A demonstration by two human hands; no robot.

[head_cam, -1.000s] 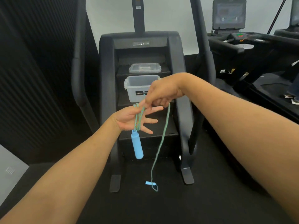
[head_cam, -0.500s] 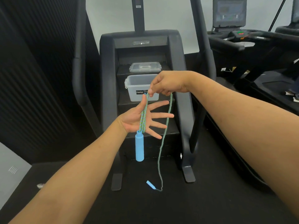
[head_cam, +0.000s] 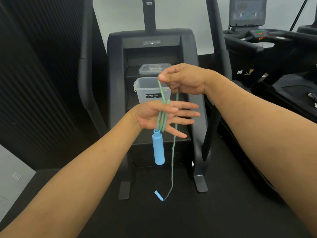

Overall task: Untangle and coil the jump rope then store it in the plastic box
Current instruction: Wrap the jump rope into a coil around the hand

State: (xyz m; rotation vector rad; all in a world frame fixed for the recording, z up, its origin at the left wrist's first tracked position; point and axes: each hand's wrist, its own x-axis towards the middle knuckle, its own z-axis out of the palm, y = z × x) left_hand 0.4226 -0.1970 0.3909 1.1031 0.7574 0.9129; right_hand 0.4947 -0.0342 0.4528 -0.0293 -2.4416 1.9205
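Observation:
A green-and-blue braided jump rope (head_cam: 161,120) is wound in loops around my left hand (head_cam: 154,115), whose palm faces me with the fingers spread. One light blue handle (head_cam: 158,146) hangs straight down below that palm. My right hand (head_cam: 183,79) is above and to the right, pinching the rope between thumb and fingers. From it the rope's free length (head_cam: 173,155) drops to the floor, where the second blue handle (head_cam: 158,195) lies. The clear plastic box (head_cam: 147,90) stands open on a step behind my hands. Its lid (head_cam: 154,68) rests one step higher.
The box and lid sit on a black stair-climber machine (head_cam: 151,42) straight ahead, with side rails (head_cam: 84,57) left and right. Treadmills (head_cam: 267,40) stand to the right. A dark ribbed wall (head_cam: 34,74) fills the left. The floor (head_cam: 171,220) is black.
My right hand has risen and pulled the rope up taut above my left palm. My left hand has turned its fingers more level and the wound loops now lie across the palm.

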